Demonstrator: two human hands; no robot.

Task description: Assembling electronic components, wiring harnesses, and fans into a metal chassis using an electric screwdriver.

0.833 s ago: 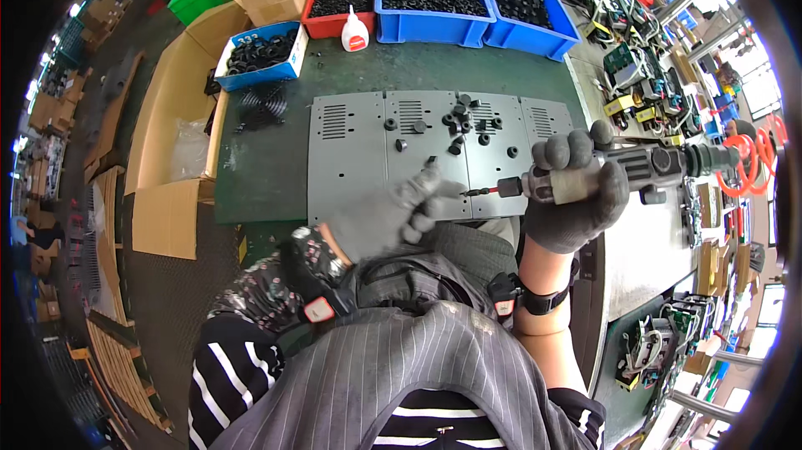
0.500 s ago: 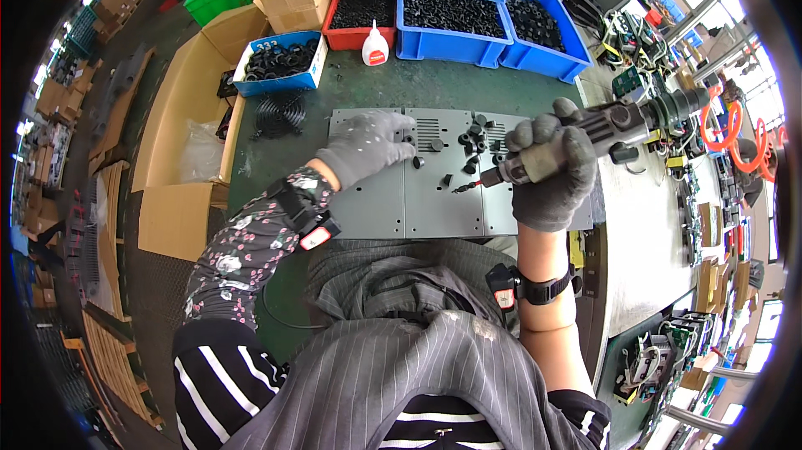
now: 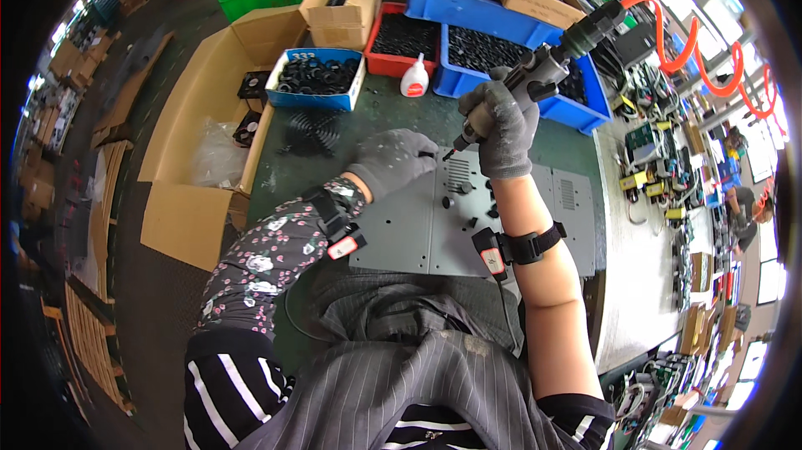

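Note:
My right hand (image 3: pixel 504 131), in a grey glove, is wrapped round an air screwdriver (image 3: pixel 541 72) with a coiled orange hose (image 3: pixel 672 64). Its bit slants down to the left over the far part of the grey metal panels (image 3: pixel 401 228), close to my left fingertips. My left hand (image 3: pixel 391 162), gloved too, pinches a small black part (image 3: pixel 428 154) at the panels' far edge; its exact kind cannot be made out. Several loose black knob-like parts (image 3: pixel 465 188) lie near the panel's slots (image 3: pixel 456 174), some hidden behind my right forearm.
Beyond the panels stand a white squeeze bottle (image 3: pixel 414 81), a blue-and-white box of black rings (image 3: pixel 355 92), a red bin (image 3: pixel 374 64) and blue bins (image 3: pixel 451 82) of small black parts. An open carton (image 3: pixel 180 128) is at the left. Circuit boards (image 3: pixel 643 149) line the right bench.
The screwdriver in my right hand has swung up and left, its bit now beside my left fingers. My left hand has a small black part at its fingertips. The view has shifted.

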